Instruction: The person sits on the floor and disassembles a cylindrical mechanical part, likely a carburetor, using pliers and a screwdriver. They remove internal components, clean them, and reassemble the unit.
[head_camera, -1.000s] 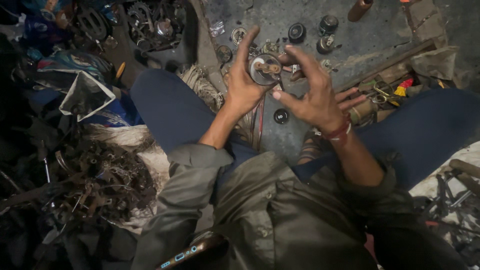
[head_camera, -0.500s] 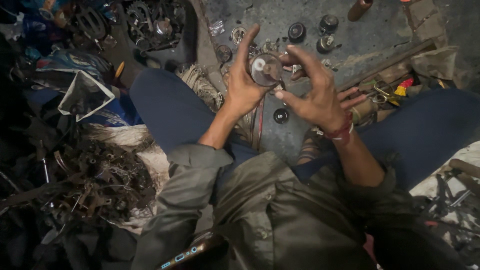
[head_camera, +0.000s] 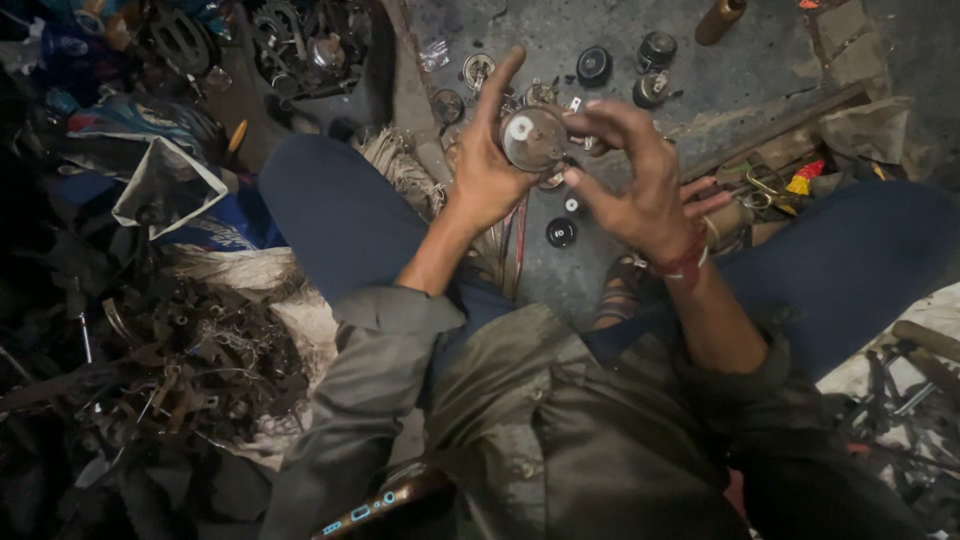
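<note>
I sit on the floor with knees spread, both hands raised over the gap between my legs. My left hand (head_camera: 487, 170) cups a round grey metal part (head_camera: 533, 137) from the left, index finger pointing up. My right hand (head_camera: 640, 190) pinches the same part from the right with thumb and fingertips; a red band circles that wrist. The disc's flat face is towards me, with a small pale spot near its rim.
Small round black and metal parts (head_camera: 594, 66) lie scattered on the grey floor (head_camera: 760, 70) ahead, one black ring (head_camera: 561, 232) under my hands. A heap of rusty scrap metal (head_camera: 190, 360) sits at my left; tools and rags (head_camera: 780, 180) at right. A phone (head_camera: 375, 503) rests near my lap.
The round part has turned in my fingers: an open ring side faced me a second ago, now a closed flat face does. Both hands stay in about the same place.
</note>
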